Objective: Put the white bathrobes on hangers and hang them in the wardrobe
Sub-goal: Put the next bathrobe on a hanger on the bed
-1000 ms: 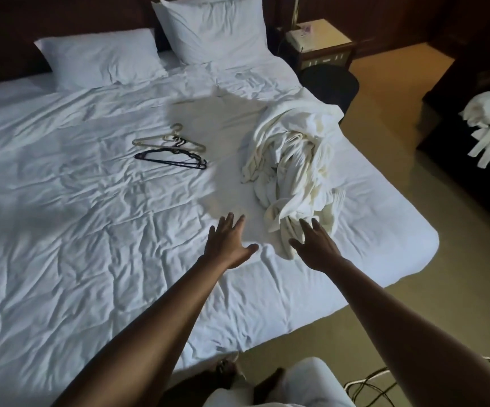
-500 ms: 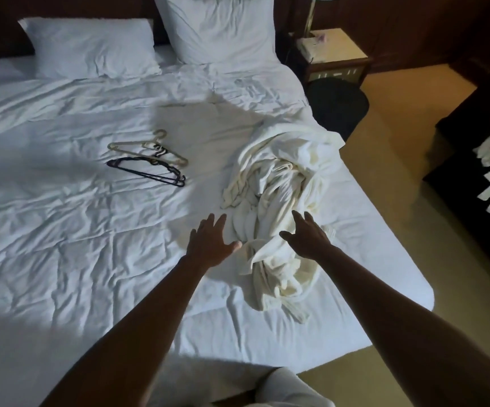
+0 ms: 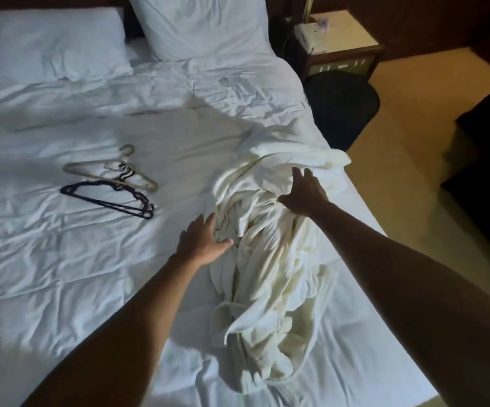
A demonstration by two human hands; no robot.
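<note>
Both hands lie spread-fingered on the crumpled white terry bathrobes [image 3: 270,259] heaped at the bed's [image 3: 61,289] right edge: left hand [image 3: 202,240] beside, right hand [image 3: 304,193] atop, seemingly to separate one; plastic hangers [image 3: 111,183] lie nearby.

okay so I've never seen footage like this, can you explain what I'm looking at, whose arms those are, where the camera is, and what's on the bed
There is no machine: these are a person's two bare arms, filmed by one wide-angle camera worn on the head, looking down. Both hands reach onto a crumpled pile of white bathrobes lying on the bed. The left hand touches the pile's near left side, the right hand its top; both have fingers spread, and neither clearly grips anything yet. To the left lie hangers: a cream hanger and dark hangers. Two pillows sit at the head, a nightstand beside it.
</note>
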